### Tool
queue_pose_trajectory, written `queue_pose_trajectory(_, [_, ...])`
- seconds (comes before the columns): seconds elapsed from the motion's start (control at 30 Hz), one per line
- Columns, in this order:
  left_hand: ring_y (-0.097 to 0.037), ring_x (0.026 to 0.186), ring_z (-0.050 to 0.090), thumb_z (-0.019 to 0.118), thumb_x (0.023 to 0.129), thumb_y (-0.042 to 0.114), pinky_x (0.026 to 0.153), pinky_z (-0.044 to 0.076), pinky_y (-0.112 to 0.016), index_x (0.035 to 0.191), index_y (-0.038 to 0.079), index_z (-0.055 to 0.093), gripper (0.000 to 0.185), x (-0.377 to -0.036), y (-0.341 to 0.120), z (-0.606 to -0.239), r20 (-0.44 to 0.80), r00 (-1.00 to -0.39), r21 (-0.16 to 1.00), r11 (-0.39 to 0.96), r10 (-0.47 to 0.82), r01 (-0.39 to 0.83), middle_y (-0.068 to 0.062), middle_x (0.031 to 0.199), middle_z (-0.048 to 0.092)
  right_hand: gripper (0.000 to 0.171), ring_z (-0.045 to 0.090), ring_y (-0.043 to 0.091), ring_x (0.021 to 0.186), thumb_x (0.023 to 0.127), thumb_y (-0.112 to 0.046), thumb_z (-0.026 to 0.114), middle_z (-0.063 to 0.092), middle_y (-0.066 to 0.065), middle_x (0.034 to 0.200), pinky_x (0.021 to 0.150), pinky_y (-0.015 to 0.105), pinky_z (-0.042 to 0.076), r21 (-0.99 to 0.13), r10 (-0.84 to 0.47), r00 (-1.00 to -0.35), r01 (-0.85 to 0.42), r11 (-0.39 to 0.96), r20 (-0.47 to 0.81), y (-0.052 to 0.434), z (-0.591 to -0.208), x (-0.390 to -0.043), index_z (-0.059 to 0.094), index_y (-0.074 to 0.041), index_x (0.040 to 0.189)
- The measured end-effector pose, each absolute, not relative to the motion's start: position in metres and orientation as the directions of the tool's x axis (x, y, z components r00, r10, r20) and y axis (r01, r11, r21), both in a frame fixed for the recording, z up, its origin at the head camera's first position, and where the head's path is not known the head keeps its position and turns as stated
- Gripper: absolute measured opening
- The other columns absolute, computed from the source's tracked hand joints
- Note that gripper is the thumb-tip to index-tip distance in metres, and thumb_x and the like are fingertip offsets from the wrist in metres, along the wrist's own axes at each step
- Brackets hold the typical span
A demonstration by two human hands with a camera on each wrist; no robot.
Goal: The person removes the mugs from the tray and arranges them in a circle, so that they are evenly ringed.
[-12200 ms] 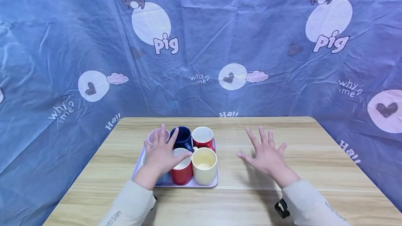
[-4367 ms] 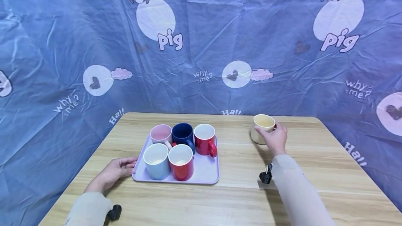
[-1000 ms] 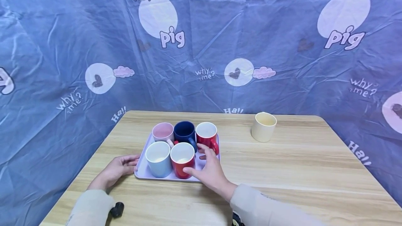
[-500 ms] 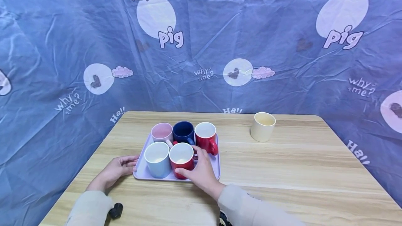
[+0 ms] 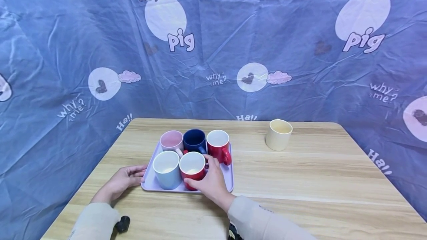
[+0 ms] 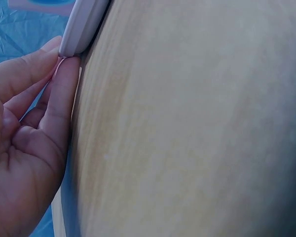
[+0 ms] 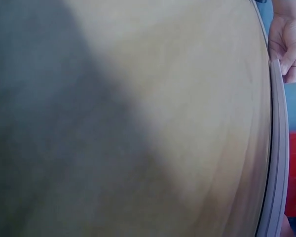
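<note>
Tray of five mugs, braced at its left rim by left hand with fingers relaxed against the edge, while right hand wraps the near red mug, front row, beside blue mug.

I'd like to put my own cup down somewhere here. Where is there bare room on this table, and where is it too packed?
Bare wood lies between the tray and the cream mug, and across the near right part of the table. The tray is crowded: five mugs stand close together, the right hand grips the front red mug, and the left hand touches the tray's left edge.
</note>
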State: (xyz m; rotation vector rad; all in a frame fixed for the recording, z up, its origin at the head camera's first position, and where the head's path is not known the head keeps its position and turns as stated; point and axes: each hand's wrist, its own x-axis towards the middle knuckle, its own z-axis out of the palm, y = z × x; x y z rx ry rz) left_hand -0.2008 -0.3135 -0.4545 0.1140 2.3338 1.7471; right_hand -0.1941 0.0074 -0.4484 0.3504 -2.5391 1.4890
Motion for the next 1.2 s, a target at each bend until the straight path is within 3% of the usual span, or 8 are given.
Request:
queue_pose_trajectory(0.33, [-0.017, 0.109, 0.059, 0.066, 0.084, -0.005, 0.088, 0.049, -0.022, 0.133, -0.022, 0.034, 0.06, -0.202, -0.313, -0.455, -0.127, -0.969, 0.955, 0.291, 0.21, -0.062, -0.034, 0.128, 0.05, 0.086, 0.053, 0.02, 0.105, 0.061, -0.046, 0.087, 0.051, 0.002, 0.113, 0.088, 0.037, 0.052, -0.825, -0.113, -0.953, -0.301, 0.478, 0.282, 0.011, -0.442, -0.196, 0.046, -0.012, 0.128])
queue_pose_trajectory(0.57, [-0.02, 0.11, 0.059, 0.066, 0.084, -0.005, 0.088, 0.05, -0.022, 0.133, -0.022, 0.035, 0.06, -0.202, -0.313, -0.455, -0.132, -0.972, 0.952, 0.299, 0.196, -0.069, -0.033, 0.127, 0.051, 0.085, 0.052, 0.022, 0.109, 0.061, -0.044, 0.088, 0.052, 0.004, 0.117, 0.094, 0.043, 0.047, -0.822, -0.102, -0.934, -0.35, 0.449, 0.341, 0.015, -0.417, -0.199, 0.047, -0.011, 0.127])
queue_pose_trajectory(0.73, [-0.024, 0.111, 0.058, 0.066, 0.084, -0.005, 0.088, 0.05, -0.021, 0.133, -0.022, 0.035, 0.06, -0.201, -0.312, -0.454, -0.131, -0.973, 0.951, 0.301, 0.192, -0.069, -0.033, 0.127, 0.051, 0.082, 0.053, 0.02, 0.107, 0.061, -0.041, 0.089, 0.055, 0.003, 0.114, 0.094, 0.04, 0.048, -0.829, -0.09, -0.923, -0.377, 0.413, 0.375, 0.02, -0.394, -0.202, 0.049, -0.01, 0.125])
queue_pose_trajectory(1.0, [-0.011, 0.105, 0.06, 0.067, 0.084, -0.004, 0.088, 0.049, -0.02, 0.133, -0.022, 0.035, 0.061, -0.2, -0.314, -0.455, -0.132, -0.971, 0.953, 0.294, 0.201, -0.069, -0.033, 0.127, 0.051, 0.075, 0.054, 0.017, 0.101, 0.061, -0.033, 0.09, 0.056, 0.001, 0.109, 0.086, 0.032, 0.05, -0.848, -0.071, -0.909, -0.409, 0.338, 0.41, 0.029, -0.364, -0.208, 0.053, -0.011, 0.122])
queue_pose_trajectory(1.2, [-0.01, 0.105, 0.059, 0.067, 0.084, -0.002, 0.089, 0.049, -0.021, 0.133, -0.022, 0.033, 0.063, -0.2, -0.315, -0.456, -0.132, -0.968, 0.955, 0.289, 0.213, -0.066, -0.034, 0.129, 0.049, 0.075, 0.054, 0.018, 0.099, 0.063, -0.034, 0.089, 0.057, 0.001, 0.111, 0.084, 0.033, 0.051, -0.852, -0.025, -0.909, -0.398, 0.341, 0.415, 0.043, -0.348, -0.214, 0.052, -0.011, 0.124])
